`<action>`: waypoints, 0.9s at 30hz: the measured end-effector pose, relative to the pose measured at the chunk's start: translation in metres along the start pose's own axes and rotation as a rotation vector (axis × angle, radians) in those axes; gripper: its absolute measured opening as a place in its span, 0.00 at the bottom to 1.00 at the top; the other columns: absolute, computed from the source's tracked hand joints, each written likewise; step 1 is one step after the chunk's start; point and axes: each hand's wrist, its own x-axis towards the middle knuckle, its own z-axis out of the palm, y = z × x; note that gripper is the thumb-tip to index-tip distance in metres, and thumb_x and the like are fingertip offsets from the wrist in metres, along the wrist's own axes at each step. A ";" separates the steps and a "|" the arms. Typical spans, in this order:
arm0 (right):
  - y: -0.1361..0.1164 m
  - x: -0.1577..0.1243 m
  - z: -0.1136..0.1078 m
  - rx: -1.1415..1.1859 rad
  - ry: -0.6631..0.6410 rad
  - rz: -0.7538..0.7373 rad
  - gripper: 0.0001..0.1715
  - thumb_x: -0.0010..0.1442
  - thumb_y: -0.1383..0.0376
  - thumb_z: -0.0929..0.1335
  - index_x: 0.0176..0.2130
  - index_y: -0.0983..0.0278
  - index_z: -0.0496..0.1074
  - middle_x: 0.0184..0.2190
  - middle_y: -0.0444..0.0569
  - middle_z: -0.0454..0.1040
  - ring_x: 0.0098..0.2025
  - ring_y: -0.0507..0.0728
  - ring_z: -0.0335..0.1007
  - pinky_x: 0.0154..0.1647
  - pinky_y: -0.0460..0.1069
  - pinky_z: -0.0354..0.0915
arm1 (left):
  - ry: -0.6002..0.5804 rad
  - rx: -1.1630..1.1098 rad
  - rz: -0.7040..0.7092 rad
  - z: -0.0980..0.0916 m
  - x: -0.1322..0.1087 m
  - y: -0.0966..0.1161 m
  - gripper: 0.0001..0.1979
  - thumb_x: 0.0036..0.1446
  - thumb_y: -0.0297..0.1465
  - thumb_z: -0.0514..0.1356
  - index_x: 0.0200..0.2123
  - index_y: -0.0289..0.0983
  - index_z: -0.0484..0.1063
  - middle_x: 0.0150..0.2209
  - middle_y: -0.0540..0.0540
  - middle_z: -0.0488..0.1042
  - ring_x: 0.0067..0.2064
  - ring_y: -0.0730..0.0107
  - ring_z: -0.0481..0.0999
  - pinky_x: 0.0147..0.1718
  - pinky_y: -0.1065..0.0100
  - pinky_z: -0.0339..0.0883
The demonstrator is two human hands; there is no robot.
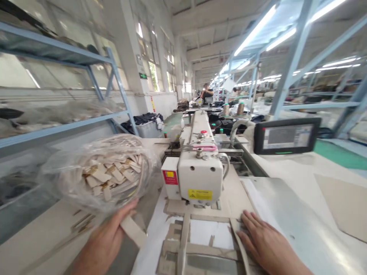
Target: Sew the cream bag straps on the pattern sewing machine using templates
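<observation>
I am watching a person working at a sewing machine (200, 177). The left hand (107, 235) is reaching to the lower edge of a clear bag (64, 191), in which beige tabs (100, 173) are lying heaped. A beige strip (134, 231) is sticking out beside its fingers; I cannot tell whether they are pinching it. The right hand (263, 240) is lying spread, palm down, with fingers resting at the edge of a card (235, 202), just beside one of two straps (185, 240). Both straps are running over the card, in front of the machine. A screen (288, 136) is standing to the right.
</observation>
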 end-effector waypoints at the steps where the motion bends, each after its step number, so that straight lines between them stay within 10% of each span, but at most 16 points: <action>1: -0.001 0.002 -0.003 -0.002 -0.034 0.013 0.32 0.72 0.57 0.55 0.51 0.73 0.78 0.52 0.61 0.77 0.51 0.65 0.77 0.47 0.57 0.79 | -0.012 -0.088 0.106 0.004 -0.002 0.018 0.26 0.66 0.32 0.48 0.66 0.56 0.63 0.56 0.54 0.79 0.53 0.59 0.80 0.51 0.62 0.79; 10: -0.001 -0.004 -0.005 0.091 -0.150 0.064 0.30 0.70 0.56 0.60 0.57 0.74 0.75 0.57 0.64 0.72 0.57 0.67 0.73 0.52 0.59 0.76 | -0.136 -0.482 0.675 0.048 0.025 0.182 0.21 0.71 0.27 0.45 0.60 0.41 0.70 0.52 0.41 0.79 0.52 0.67 0.80 0.51 0.71 0.77; 18: -0.004 -0.001 -0.006 0.078 -0.105 0.060 0.29 0.69 0.58 0.60 0.55 0.76 0.76 0.55 0.64 0.74 0.56 0.69 0.74 0.50 0.59 0.77 | -0.434 -0.184 0.313 0.121 0.034 0.198 0.35 0.57 0.10 0.45 0.65 0.34 0.66 0.65 0.38 0.70 0.63 0.60 0.73 0.61 0.62 0.72; 27: 0.001 0.019 -0.027 0.341 -0.183 0.087 0.26 0.69 0.67 0.56 0.56 0.70 0.74 0.52 0.60 0.77 0.52 0.67 0.74 0.54 0.66 0.72 | -0.445 -0.156 0.242 0.115 0.037 0.209 0.31 0.59 0.11 0.47 0.62 0.31 0.68 0.63 0.38 0.72 0.65 0.58 0.70 0.64 0.58 0.69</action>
